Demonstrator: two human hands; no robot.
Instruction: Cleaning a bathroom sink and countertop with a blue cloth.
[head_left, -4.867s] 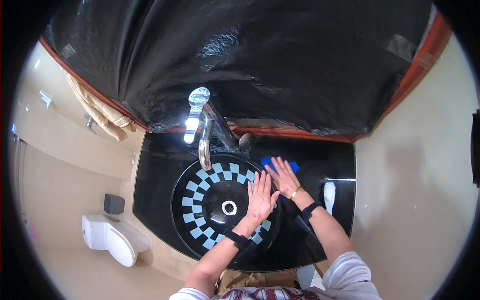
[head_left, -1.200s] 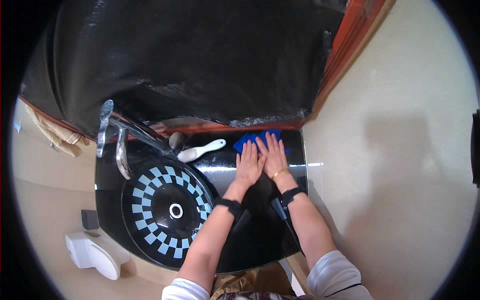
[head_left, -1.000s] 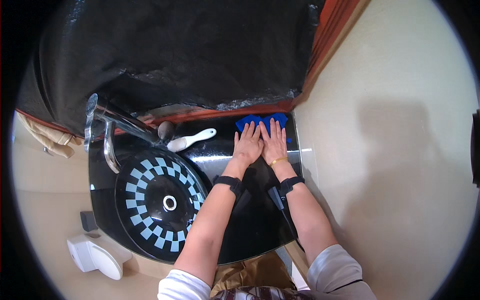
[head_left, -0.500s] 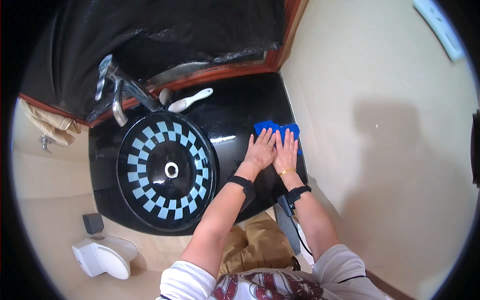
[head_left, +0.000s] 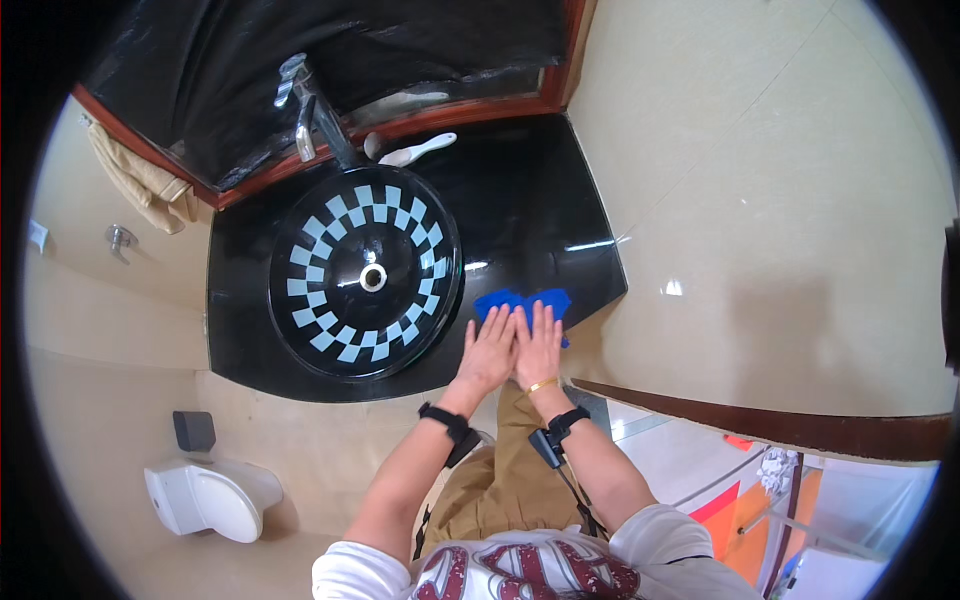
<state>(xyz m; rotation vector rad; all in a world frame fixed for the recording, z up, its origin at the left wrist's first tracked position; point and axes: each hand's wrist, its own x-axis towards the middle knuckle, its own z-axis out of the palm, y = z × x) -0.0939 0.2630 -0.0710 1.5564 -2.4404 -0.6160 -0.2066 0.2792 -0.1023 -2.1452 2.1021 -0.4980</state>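
A blue cloth (head_left: 552, 299) lies on the glossy black countertop (head_left: 530, 205), close to its front edge and right of the basin. My left hand (head_left: 488, 355) presses flat on the cloth's near left part, fingers stretched out. Beside it, touching it, my right hand (head_left: 538, 350) lies flat on the cloth too, its fingers extended. Most of the cloth's near part is hidden under both hands. Each wrist wears a black strap, and a thin gold bracelet (head_left: 541, 384) circles my right wrist.
Left of my hands is a round black basin (head_left: 372, 374) with pale checkered squares. Behind it rise a chrome faucet (head_left: 330, 130) and a white-handled brush (head_left: 420, 150). A white toilet (head_left: 215, 500) stands lower left. A light wall (head_left: 720, 180) bounds the counter's right side.
Both hands have drawn the blue cloth toward me, from beside the right wall to the counter's front edge. My view has shifted, showing a doorway area at lower right.
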